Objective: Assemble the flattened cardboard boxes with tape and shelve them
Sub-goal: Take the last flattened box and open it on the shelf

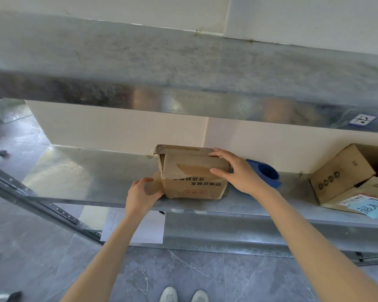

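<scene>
A small assembled cardboard box (190,175) with printed characters stands on the middle metal shelf (85,173), close to the back wall. My left hand (142,194) holds its lower left corner, fingers curled round the edge. My right hand (236,171) grips the box's upper right corner, thumb on the front face and fingers over the top. A blue tape dispenser (267,172) lies on the shelf just behind my right hand, partly hidden by it.
A larger open cardboard box (340,173) lies tilted at the shelf's right end on another box with a blue label (367,205). The upper shelf (183,68) overhangs. A white paper sheet (148,227) lies on the lower shelf. Grey tiled floor is below.
</scene>
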A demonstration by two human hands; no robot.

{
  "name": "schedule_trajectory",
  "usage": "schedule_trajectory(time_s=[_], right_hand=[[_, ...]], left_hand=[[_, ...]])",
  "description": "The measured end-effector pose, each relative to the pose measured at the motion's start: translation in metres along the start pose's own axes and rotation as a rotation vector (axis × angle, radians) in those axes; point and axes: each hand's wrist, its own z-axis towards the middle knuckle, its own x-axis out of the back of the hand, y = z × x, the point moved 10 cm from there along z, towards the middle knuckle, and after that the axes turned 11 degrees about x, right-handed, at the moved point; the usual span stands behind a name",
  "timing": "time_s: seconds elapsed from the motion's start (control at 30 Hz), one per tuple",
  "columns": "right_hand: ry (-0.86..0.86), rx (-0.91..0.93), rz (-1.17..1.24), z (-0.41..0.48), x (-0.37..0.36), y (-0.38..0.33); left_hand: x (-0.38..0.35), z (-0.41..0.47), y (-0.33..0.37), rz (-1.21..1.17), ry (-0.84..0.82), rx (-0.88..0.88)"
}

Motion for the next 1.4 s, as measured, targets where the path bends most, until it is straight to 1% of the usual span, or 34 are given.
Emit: schedule_trajectory(time_s=[0.07, 0.17, 0.23, 0.33, 0.43, 0.53, 0.63, 0.73, 0.87, 1.0, 1.2, 1.3, 1.4], right_hand=[[0.005, 0.004, -0.017, 0.002, -0.005, 0.002], [0.021, 0.014, -0.031, 0.003, -0.009, 0.007], [0.021, 0.014, -0.040, 0.002, -0.012, 0.011], [0.023, 0.014, -0.043, 0.001, -0.014, 0.013], [0.036, 0.017, -0.026, 0.000, -0.014, 0.014], [0.061, -0.004, 0.018, -0.004, -0.015, 0.017], [0.122, -0.015, 0.027, -0.009, -0.015, 0.021], [0.184, -0.035, 0.036, -0.013, -0.011, 0.024], [0.207, -0.033, 0.044, -0.014, -0.012, 0.026], [0.201, -0.029, 0.031, -0.015, -0.013, 0.026], [0.193, -0.016, -0.021, -0.018, -0.014, 0.023], [0.154, -0.020, -0.127, -0.018, -0.014, 0.019], [0.139, -0.025, -0.294, -0.015, -0.010, 0.012]], left_hand=[[0.017, 0.001, 0.004, -0.039, 0.051, -0.014], [0.049, -0.004, 0.028, -0.223, 0.151, -0.128], [0.059, -0.011, 0.053, -0.303, 0.133, -0.237], [0.046, -0.020, 0.088, -0.219, 0.015, -0.356], [0.021, -0.020, 0.097, -0.132, -0.076, -0.344], [0.012, -0.021, 0.092, -0.200, -0.095, -0.320], [0.003, -0.029, 0.093, -0.170, -0.131, -0.390], [0.000, -0.032, 0.095, -0.224, -0.185, -0.412], [0.001, -0.027, 0.098, -0.194, -0.201, -0.460], [0.001, -0.021, 0.098, -0.236, -0.212, -0.461], [-0.002, -0.017, 0.098, -0.222, -0.240, -0.485], [0.000, -0.015, 0.098, -0.143, -0.215, -0.510], [0.004, -0.018, 0.104, 0.036, -0.124, -0.583]])
